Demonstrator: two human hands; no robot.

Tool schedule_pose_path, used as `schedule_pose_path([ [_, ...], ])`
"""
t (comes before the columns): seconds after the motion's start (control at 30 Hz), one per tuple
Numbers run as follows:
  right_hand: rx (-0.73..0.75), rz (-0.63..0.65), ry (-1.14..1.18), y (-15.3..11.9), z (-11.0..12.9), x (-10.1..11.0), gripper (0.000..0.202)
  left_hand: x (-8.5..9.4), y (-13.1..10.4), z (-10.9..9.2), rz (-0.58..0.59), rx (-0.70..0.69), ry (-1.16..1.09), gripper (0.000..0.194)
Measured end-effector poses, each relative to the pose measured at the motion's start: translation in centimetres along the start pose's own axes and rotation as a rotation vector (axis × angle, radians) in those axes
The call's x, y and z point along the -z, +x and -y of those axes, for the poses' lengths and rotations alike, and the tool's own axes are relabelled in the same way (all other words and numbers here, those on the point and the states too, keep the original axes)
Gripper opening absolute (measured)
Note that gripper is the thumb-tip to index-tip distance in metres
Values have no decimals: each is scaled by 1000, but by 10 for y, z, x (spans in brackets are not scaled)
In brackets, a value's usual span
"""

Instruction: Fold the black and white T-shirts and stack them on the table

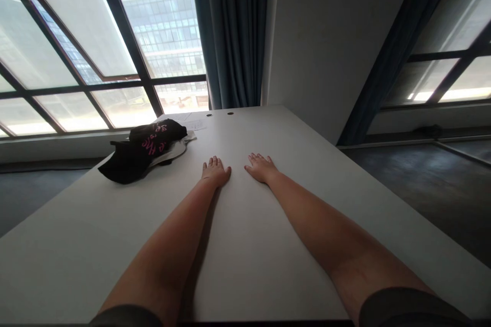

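Both arms reach forward over a white table point(245, 245). My left hand point(216, 171) lies palm down on the tabletop, its fingers spread and nothing held. To its right, with a small gap between the thumbs, my right hand point(261, 167) rests flat in the same way, fingers apart and holding nothing. The nearest object to my left hand is a black cloth item point(143, 150) with pink lettering, lying to its left on the table; a whitish thing shows partly beneath it.
Papers point(194, 123) lie at the table's far left, near two small dark round spots point(230, 113) by the far edge. Beyond stand windows, a blue curtain point(236, 36) and a grey wall point(326, 36). Dark floor shows past the right edge.
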State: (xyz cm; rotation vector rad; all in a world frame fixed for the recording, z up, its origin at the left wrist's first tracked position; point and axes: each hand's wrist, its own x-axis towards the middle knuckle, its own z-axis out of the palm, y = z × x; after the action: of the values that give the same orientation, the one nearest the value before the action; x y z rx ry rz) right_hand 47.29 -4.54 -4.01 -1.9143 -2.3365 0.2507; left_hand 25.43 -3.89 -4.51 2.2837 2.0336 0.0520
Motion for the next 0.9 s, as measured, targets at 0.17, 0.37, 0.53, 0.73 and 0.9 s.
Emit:
schedule_pose_path([
  [0.17, -46, -17, -10, -18, -13, 0, 68, -5, -16, -41, -5, -57, -13, 83],
  [0.37, -32, -22, -27, -34, -20, 1, 70, -9, -30, -48, 0, -104, -36, 78],
  [0.53, -45, -16, -22, -32, -18, 1, 70, -2, -30, -10, -5, -3, -40, 75],
  [0.73, -54, 8, -23, -32, -17, 6, 70, 6, -25, 16, 8, 65, -35, 74],
  [0.9, -72, 21, -35, -19, -19, 10, 70, 10, -11, 6, 36, 27, -37, 76],
])
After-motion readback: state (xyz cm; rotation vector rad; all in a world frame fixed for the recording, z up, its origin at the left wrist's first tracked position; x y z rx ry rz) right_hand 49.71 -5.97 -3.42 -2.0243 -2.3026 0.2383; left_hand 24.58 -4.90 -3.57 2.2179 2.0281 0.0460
